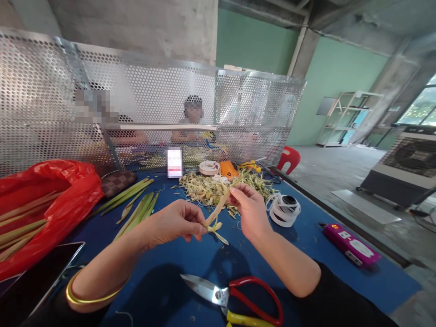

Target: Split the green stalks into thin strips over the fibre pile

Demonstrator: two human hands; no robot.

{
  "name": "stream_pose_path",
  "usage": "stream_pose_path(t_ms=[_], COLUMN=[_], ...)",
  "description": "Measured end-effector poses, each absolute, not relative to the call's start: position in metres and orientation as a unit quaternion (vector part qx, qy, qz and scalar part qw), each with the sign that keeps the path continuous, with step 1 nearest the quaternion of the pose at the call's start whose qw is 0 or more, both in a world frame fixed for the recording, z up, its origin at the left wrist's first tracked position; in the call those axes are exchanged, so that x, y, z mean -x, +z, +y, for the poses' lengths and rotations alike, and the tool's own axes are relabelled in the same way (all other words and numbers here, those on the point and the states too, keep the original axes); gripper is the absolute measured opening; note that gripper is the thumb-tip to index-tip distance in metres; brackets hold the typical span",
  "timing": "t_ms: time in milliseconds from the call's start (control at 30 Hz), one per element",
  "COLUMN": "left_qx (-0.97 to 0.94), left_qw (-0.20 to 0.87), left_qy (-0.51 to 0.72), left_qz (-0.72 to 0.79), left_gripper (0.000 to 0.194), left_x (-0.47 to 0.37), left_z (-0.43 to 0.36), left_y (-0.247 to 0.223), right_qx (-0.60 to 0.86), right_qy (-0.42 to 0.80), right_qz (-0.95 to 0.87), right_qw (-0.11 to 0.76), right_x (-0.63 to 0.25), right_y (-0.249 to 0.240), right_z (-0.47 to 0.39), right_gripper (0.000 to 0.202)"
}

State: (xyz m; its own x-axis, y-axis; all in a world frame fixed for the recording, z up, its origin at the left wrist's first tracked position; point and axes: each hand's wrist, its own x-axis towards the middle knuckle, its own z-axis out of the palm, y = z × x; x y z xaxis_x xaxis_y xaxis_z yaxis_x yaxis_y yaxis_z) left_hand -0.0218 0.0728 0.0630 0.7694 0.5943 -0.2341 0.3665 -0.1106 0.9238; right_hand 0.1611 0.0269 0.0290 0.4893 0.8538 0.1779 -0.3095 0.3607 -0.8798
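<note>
A pale, flat strip of plant leaf (pixel 219 208) slants between my two hands above the blue table. My left hand (pixel 185 221) pinches its lower end, where small curled pieces hang down. At the upper end, my right hand (pixel 248 206) grips the strip between thumb and fingers. Behind the hands lies a heap of dried plant scraps (pixel 195 190). Scissors (pixel 218 294) with red and yellow handles rest on the table in front of me, their blades pointing left.
A red plastic bag (pixel 80 181) of stalks and a dark tablet (pixel 44 272) are at the left, near loose green stalks (pixel 141 213). White ribbon rolls (pixel 284 211) and a purple box (pixel 352 244) lie right. A perforated metal screen (pixel 153 91) stands behind; people sit beyond it.
</note>
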Motion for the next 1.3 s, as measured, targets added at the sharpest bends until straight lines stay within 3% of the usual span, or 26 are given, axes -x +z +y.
stream_pose_path(t_ms=[533, 767, 967, 1300], left_qx=[-0.782, -0.753, -0.709, -0.711], left_qw=[0.519, 0.488, 0.546, 0.596], left_qy=[0.076, 0.225, 0.243, 0.182], left_qz=[0.336, 0.379, 0.375, 0.326], left_gripper=[0.018, 0.043, 0.029, 0.012], left_x=[0.055, 0.026, 0.004, 0.005], left_z=[0.102, 0.085, 0.063, 0.064], left_y=[0.079, 0.065, 0.053, 0.048], right_qx=[0.436, 0.456, 0.472, 0.447], right_qy=[0.365, 0.318, 0.242, 0.291], right_qz=[-0.329, -0.431, -0.528, -0.422], right_qw=[0.754, 0.71, 0.664, 0.733], right_x=[-0.168, -0.152, -0.149, -0.16], right_y=[0.031, 0.022, 0.02, 0.028], right_z=[0.029, 0.022, 0.017, 0.024], right_gripper=[0.012, 0.009, 0.01, 0.007])
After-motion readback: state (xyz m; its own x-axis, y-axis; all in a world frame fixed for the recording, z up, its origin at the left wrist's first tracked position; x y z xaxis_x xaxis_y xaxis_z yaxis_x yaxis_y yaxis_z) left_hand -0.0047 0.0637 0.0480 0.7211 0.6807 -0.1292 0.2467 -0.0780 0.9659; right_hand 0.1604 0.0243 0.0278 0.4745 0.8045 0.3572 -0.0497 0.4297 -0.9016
